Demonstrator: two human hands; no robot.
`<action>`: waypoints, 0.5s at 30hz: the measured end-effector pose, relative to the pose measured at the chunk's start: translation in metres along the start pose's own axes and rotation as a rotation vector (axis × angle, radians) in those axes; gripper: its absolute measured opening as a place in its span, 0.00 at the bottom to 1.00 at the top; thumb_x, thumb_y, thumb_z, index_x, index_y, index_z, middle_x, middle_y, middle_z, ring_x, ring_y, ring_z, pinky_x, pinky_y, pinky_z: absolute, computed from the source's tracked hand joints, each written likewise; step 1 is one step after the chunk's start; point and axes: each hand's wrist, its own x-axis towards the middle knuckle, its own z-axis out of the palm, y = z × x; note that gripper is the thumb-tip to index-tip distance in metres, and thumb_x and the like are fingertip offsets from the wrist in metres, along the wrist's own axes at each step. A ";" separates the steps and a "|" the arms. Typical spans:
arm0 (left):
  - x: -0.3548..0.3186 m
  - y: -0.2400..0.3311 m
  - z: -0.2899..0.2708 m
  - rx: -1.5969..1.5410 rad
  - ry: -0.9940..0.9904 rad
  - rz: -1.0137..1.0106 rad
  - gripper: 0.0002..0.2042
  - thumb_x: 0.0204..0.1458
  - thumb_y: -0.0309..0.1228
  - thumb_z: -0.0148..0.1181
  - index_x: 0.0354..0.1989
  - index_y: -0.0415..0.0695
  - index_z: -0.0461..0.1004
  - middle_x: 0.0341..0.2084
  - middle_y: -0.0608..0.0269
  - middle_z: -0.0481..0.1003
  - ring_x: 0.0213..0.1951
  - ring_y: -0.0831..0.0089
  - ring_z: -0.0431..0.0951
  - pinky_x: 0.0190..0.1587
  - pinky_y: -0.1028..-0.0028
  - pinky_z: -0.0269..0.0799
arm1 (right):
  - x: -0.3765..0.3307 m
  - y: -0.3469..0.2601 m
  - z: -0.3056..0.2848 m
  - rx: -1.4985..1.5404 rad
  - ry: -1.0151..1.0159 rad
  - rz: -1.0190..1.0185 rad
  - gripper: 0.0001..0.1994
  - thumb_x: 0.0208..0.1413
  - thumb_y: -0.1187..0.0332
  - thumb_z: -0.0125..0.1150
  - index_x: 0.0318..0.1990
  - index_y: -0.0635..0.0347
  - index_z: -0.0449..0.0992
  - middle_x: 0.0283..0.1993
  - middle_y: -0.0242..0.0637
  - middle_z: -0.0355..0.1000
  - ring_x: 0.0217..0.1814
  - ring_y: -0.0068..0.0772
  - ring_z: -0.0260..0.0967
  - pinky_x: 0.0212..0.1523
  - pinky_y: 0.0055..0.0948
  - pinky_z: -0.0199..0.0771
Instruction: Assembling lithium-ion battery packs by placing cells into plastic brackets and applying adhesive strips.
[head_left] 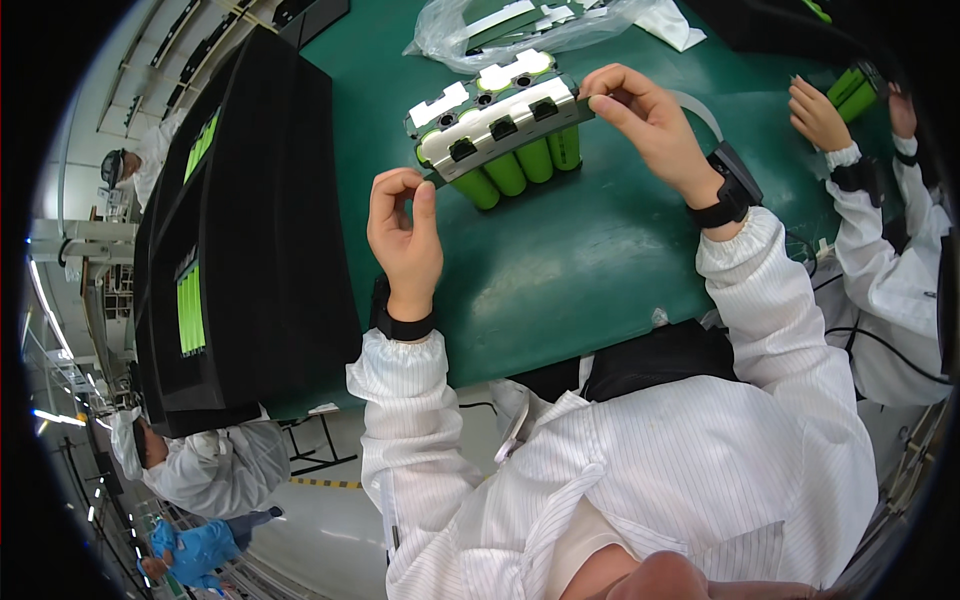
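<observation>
A battery pack of green cylindrical cells [506,176] stands on the green table in front of me. Along its upper side runs a silver metal plate [485,128] with dark square openings, and white pieces [440,104] lie over the top. My left hand [405,228] is closed in a pinch at the pack's near left corner. At the far right corner my right hand [652,128] pinches too. Between them a thin dark strip [586,108] seems to run along the plate; its ends sit at my fingertips.
A tall black foam holder [265,230] with green cells stands on the left. Beyond the pack lie a clear plastic bag [440,30] of dark strips and a white sheet [672,22]. To the right, a co-worker's hands [818,115] hold another green battery pack [853,92].
</observation>
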 end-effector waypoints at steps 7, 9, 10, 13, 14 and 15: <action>-0.001 0.000 0.002 0.016 0.016 -0.006 0.03 0.58 0.24 0.55 0.37 0.38 0.68 0.38 0.66 0.68 0.38 0.82 0.66 0.44 0.81 0.63 | -0.002 0.002 0.001 0.014 0.016 0.010 0.06 0.61 0.70 0.56 0.42 0.62 0.71 0.40 0.25 0.68 0.44 0.15 0.63 0.49 0.18 0.64; 0.000 0.000 0.002 -0.002 0.014 0.008 0.03 0.58 0.24 0.55 0.37 0.38 0.68 0.38 0.66 0.68 0.38 0.81 0.67 0.45 0.81 0.63 | -0.002 0.002 0.002 0.023 0.014 0.007 0.06 0.61 0.70 0.55 0.42 0.62 0.71 0.40 0.25 0.68 0.44 0.15 0.63 0.49 0.18 0.63; -0.001 -0.001 0.001 -0.007 0.012 0.017 0.03 0.58 0.23 0.55 0.37 0.38 0.69 0.38 0.66 0.68 0.38 0.81 0.67 0.45 0.81 0.63 | -0.002 0.001 0.002 0.021 0.017 0.011 0.06 0.61 0.70 0.55 0.42 0.63 0.71 0.40 0.25 0.68 0.44 0.15 0.63 0.49 0.18 0.63; -0.001 -0.002 0.001 -0.003 -0.005 0.022 0.03 0.58 0.22 0.55 0.38 0.37 0.69 0.37 0.66 0.68 0.38 0.81 0.67 0.44 0.81 0.63 | -0.003 -0.001 0.002 0.012 0.025 0.033 0.06 0.61 0.70 0.55 0.42 0.62 0.71 0.40 0.25 0.68 0.44 0.15 0.63 0.48 0.18 0.63; 0.000 -0.001 0.002 -0.007 -0.005 0.018 0.03 0.58 0.23 0.55 0.37 0.37 0.68 0.37 0.66 0.68 0.38 0.82 0.66 0.43 0.81 0.63 | -0.004 -0.001 0.001 0.010 0.030 0.045 0.06 0.61 0.70 0.55 0.42 0.62 0.71 0.40 0.24 0.68 0.44 0.15 0.62 0.48 0.17 0.62; 0.000 -0.001 0.002 -0.001 0.003 0.020 0.03 0.58 0.23 0.55 0.37 0.37 0.68 0.37 0.66 0.68 0.38 0.82 0.66 0.43 0.81 0.63 | -0.004 -0.001 0.002 0.014 0.021 0.041 0.06 0.61 0.70 0.55 0.42 0.62 0.71 0.40 0.24 0.68 0.44 0.15 0.62 0.48 0.17 0.62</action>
